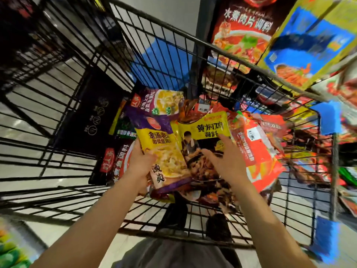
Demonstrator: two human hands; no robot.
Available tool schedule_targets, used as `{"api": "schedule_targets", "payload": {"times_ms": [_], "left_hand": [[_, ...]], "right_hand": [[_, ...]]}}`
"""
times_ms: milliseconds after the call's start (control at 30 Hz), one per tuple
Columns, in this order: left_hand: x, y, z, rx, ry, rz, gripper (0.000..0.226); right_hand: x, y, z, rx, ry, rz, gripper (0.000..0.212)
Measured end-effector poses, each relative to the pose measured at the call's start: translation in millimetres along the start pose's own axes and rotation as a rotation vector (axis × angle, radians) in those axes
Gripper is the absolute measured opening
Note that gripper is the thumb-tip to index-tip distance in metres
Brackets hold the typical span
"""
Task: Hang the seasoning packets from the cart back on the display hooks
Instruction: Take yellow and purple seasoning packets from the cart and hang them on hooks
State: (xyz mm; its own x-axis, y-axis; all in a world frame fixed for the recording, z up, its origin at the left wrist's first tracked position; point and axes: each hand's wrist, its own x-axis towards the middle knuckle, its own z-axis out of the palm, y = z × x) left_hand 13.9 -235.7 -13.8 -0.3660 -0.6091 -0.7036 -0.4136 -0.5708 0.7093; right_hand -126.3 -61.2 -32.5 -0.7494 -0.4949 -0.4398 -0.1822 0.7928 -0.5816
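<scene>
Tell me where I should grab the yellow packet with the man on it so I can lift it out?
Probably by its top edge, coming from above. The yellow packet with the man lies flat, face up on the pile in the cart, its yellow top strip bare. The purple and yellow packet in the left hand covers its left side; the right hand hovers open over it.

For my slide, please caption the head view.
Left hand grips a yellow-purple packet above the cart; right hand open.

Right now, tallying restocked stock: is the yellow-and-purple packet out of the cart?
Not out. The left hand grips the yellow-and-purple packet inside the cart.
</scene>
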Motion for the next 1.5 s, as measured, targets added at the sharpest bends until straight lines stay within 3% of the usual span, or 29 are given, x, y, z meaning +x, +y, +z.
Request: {"api": "schedule_targets", "payload": {"times_ms": [67, 133, 233, 400, 500, 667, 800, 900, 1000, 1167, 1267, 1333, 1433, 1500], "left_hand": [[0.8, -0.2, -0.6, 0.023, -0.038, 0.041, 0.065], [2.0, -1.6, 0.2, 0.069, -0.063, 0.088, 0.063], [3.2, -7.8, 2.8, 0.144, -0.114, 0.099, 0.061], [5.2, -14.4, 0.1, 0.214, -0.142, 0.068, 0.067], [6.7, -14.8, -1.6, 0.146, -0.158, 0.038, 0.053], [-0.8, -15.1, 31.8, 0.051, -0.249, 0.034, 0.049], [0.5, -33.2, 77.7, 0.193, -0.328, 0.041, 0.047], [13.5, -50.3, 84.2, 0.092, -0.341, -0.14, 0.035], [17.0, -46.8, 77.0, 0.076, -0.378, -0.296, 0.077], [12.5, -46.4, 77.6, 0.264, -0.307, -0.054, 0.097], [20.2, -50.8, 72.7, 0.323, -0.304, 0.015, 0.093], [20.9, -49.5, 73.7, 0.323, -0.297, 0.078, 0.085], [19.5, -47.4, 75.4, 0.231, -0.309, 0.063, 0.098], [18.4, -44.2, 74.5, 0.204, -0.288, 0.066, 0.091]], "right_hand": [[27.9, 29.9, 1.1, -0.093, 0.005, 0.166, 0.104], [38.2, 45.5, 14.6, -0.164, -0.019, 0.229, 0.115], [36.0, 48.3, 32.0, -0.214, 0.09, 0.228, 0.107], [32.9, 50.4, 27.1, 0.066, 0.213, 0.172, 0.089], [20.0, 57.2, -6.6, 0.202, 0.35, 0.096, 0.08], [-23.7, 69.9, -98.0, 0.116, 0.535, 0.054, 0.079], [-54.5, 73.5, -144.3, 0.224, 0.583, 0.062, 0.08], [-58.1, 71.7, -134.6, 0.362, 0.551, 0.003, 0.08], [-38.9, 70.0, -89.8, 0.565, 0.376, 0.011, 0.079], [-8.4, 81.2, -31.1, 0.558, 0.144, 0.125, 0.078], [-1.9, 88.1, -29.4, 0.44, 0.09, 0.164, 0.081], [1.1, 88.5, -31.2, 0.434, 0.079, 0.174, 0.081], [2.3, 79.4, -34.1, 0.517, 0.059, 0.177, 0.078], [3.2, 70.8, -34.0, 0.574, 0.054, 0.153, 0.076]]}}
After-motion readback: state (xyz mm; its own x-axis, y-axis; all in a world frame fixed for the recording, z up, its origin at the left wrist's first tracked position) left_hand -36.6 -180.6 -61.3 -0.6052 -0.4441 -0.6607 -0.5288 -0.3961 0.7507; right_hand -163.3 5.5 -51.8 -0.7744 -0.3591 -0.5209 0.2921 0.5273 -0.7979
